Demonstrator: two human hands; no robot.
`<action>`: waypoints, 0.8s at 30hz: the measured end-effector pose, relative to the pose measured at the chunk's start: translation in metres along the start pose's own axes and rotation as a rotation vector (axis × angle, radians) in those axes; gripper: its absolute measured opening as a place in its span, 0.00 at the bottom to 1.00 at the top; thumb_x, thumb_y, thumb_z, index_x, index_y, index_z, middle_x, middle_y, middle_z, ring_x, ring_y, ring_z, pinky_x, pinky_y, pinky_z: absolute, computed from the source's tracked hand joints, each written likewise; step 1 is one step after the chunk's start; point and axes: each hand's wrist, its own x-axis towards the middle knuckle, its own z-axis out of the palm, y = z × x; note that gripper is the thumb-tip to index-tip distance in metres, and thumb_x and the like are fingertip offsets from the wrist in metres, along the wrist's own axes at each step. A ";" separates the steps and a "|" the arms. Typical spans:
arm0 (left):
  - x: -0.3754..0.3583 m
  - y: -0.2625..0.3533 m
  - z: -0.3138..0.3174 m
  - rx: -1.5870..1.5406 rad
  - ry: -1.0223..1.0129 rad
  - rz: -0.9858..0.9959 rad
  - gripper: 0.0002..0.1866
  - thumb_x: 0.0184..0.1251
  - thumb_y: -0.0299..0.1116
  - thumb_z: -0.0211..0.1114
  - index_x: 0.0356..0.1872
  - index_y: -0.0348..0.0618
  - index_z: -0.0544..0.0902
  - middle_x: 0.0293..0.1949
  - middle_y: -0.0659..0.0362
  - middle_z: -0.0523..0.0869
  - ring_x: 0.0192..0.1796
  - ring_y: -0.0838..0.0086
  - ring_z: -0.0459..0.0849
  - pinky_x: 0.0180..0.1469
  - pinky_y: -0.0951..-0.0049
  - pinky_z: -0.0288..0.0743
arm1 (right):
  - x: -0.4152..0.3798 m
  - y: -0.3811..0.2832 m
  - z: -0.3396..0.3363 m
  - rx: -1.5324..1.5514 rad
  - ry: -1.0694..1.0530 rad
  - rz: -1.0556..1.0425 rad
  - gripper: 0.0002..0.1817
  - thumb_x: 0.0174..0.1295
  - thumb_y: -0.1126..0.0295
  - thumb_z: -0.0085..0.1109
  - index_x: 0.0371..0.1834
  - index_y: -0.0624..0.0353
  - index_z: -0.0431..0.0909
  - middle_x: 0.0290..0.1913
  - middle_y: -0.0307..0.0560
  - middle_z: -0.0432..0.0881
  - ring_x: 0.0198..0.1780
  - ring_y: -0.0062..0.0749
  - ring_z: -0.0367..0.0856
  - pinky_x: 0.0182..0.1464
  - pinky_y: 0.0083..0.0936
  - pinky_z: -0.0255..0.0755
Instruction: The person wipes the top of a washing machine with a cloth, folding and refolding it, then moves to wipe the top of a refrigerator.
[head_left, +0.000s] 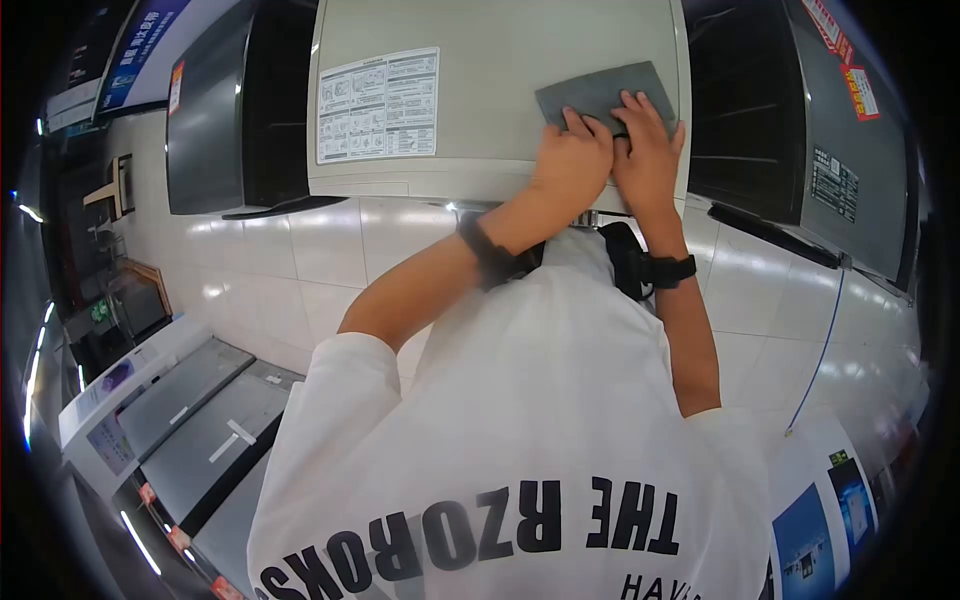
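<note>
A dark grey cloth [610,88] lies flat on the beige top of a large appliance [490,60], near its right front corner. My left hand [575,162] is curled at the cloth's lower left edge, with fingertips closed against it. Beside it, my right hand [648,160] rests on the cloth's lower right part with its fingers spread and stretched out. The two hands are close together. A printed instruction label [378,105] is stuck on the left part of the top.
Dark appliances stand close on the left [205,125] and right [855,130] of the beige one. Grey-topped units [205,430] are at the lower left. A blue cable [825,345] runs down at the right, over the tiled floor [325,240].
</note>
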 end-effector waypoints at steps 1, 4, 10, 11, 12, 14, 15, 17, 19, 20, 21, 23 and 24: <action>0.000 0.001 -0.003 -0.021 0.000 0.021 0.23 0.60 0.37 0.66 0.52 0.29 0.81 0.51 0.29 0.85 0.31 0.60 0.90 0.37 0.62 0.80 | 0.001 0.003 -0.003 -0.007 0.002 0.011 0.17 0.59 0.76 0.54 0.51 0.55 0.82 0.66 0.42 0.82 0.76 0.37 0.70 0.76 0.70 0.44; 0.000 0.011 -0.004 -0.042 0.022 0.043 0.21 0.58 0.35 0.65 0.50 0.30 0.83 0.48 0.32 0.87 0.31 0.61 0.90 0.38 0.63 0.79 | 0.002 0.009 -0.012 -0.010 -0.002 0.039 0.16 0.59 0.77 0.52 0.49 0.56 0.83 0.66 0.42 0.83 0.76 0.38 0.70 0.77 0.67 0.43; 0.005 0.012 -0.006 0.033 0.066 0.133 0.19 0.56 0.32 0.65 0.47 0.30 0.85 0.43 0.32 0.88 0.31 0.62 0.90 0.38 0.64 0.79 | 0.004 0.023 -0.011 0.005 -0.012 -0.003 0.15 0.59 0.77 0.53 0.48 0.57 0.82 0.65 0.42 0.83 0.75 0.39 0.71 0.78 0.66 0.44; 0.006 0.013 -0.005 0.039 0.080 0.143 0.19 0.56 0.32 0.65 0.47 0.30 0.85 0.42 0.33 0.88 0.30 0.62 0.89 0.37 0.64 0.78 | 0.005 0.025 -0.011 -0.008 -0.015 -0.013 0.14 0.59 0.77 0.54 0.47 0.57 0.82 0.65 0.41 0.83 0.75 0.39 0.71 0.77 0.66 0.44; 0.008 0.013 -0.004 0.030 0.088 0.132 0.19 0.56 0.32 0.65 0.46 0.30 0.85 0.41 0.33 0.88 0.30 0.62 0.89 0.37 0.65 0.78 | 0.007 0.025 -0.011 -0.007 -0.017 -0.019 0.14 0.59 0.77 0.54 0.47 0.57 0.82 0.64 0.41 0.83 0.75 0.38 0.71 0.77 0.66 0.44; 0.011 0.015 -0.002 0.006 0.105 0.114 0.19 0.55 0.32 0.65 0.46 0.29 0.85 0.41 0.33 0.88 0.28 0.62 0.89 0.36 0.65 0.78 | 0.010 0.027 -0.013 -0.011 -0.021 -0.026 0.14 0.58 0.78 0.54 0.47 0.57 0.82 0.64 0.40 0.83 0.75 0.38 0.71 0.77 0.67 0.45; 0.012 0.016 -0.001 0.003 0.117 0.119 0.19 0.54 0.33 0.65 0.45 0.29 0.85 0.41 0.33 0.88 0.28 0.62 0.89 0.36 0.65 0.78 | 0.010 0.028 -0.014 -0.011 -0.021 -0.026 0.14 0.58 0.78 0.54 0.47 0.57 0.82 0.64 0.40 0.83 0.75 0.38 0.71 0.77 0.67 0.45; 0.017 0.016 0.002 0.003 0.146 0.128 0.20 0.53 0.33 0.65 0.45 0.29 0.85 0.41 0.32 0.88 0.27 0.62 0.88 0.36 0.66 0.78 | 0.014 0.030 -0.015 -0.011 -0.016 -0.030 0.14 0.58 0.78 0.54 0.47 0.57 0.82 0.64 0.39 0.83 0.75 0.38 0.71 0.76 0.68 0.46; 0.021 0.017 0.001 0.000 0.133 0.137 0.20 0.54 0.33 0.65 0.45 0.29 0.85 0.40 0.32 0.88 0.27 0.62 0.88 0.36 0.66 0.79 | 0.017 0.033 -0.015 -0.036 -0.006 -0.038 0.14 0.58 0.78 0.55 0.47 0.56 0.81 0.65 0.39 0.82 0.75 0.38 0.71 0.76 0.68 0.47; 0.022 0.018 0.001 -0.002 0.124 0.141 0.20 0.54 0.33 0.65 0.45 0.29 0.85 0.40 0.32 0.87 0.27 0.62 0.88 0.36 0.65 0.79 | 0.017 0.035 -0.015 -0.049 -0.004 -0.041 0.14 0.58 0.78 0.55 0.47 0.56 0.81 0.65 0.39 0.82 0.75 0.38 0.71 0.76 0.68 0.47; 0.023 0.019 0.000 -0.003 0.118 0.144 0.20 0.54 0.33 0.64 0.45 0.28 0.85 0.40 0.32 0.87 0.27 0.61 0.88 0.36 0.65 0.79 | 0.017 0.036 -0.015 -0.060 -0.001 -0.042 0.14 0.58 0.78 0.55 0.47 0.56 0.81 0.65 0.39 0.82 0.75 0.38 0.71 0.75 0.69 0.47; 0.028 0.019 -0.002 0.000 0.108 0.150 0.20 0.54 0.33 0.64 0.45 0.28 0.85 0.41 0.31 0.87 0.27 0.61 0.88 0.36 0.64 0.80 | 0.020 0.037 -0.014 -0.079 0.007 -0.046 0.14 0.58 0.78 0.56 0.48 0.55 0.80 0.66 0.39 0.82 0.75 0.38 0.71 0.75 0.69 0.48; 0.028 0.019 -0.002 0.001 0.109 0.151 0.19 0.55 0.33 0.64 0.45 0.28 0.85 0.41 0.30 0.87 0.27 0.60 0.89 0.36 0.64 0.80 | 0.020 0.037 -0.013 -0.083 0.005 -0.045 0.15 0.58 0.78 0.56 0.48 0.55 0.80 0.66 0.39 0.81 0.75 0.38 0.71 0.75 0.69 0.49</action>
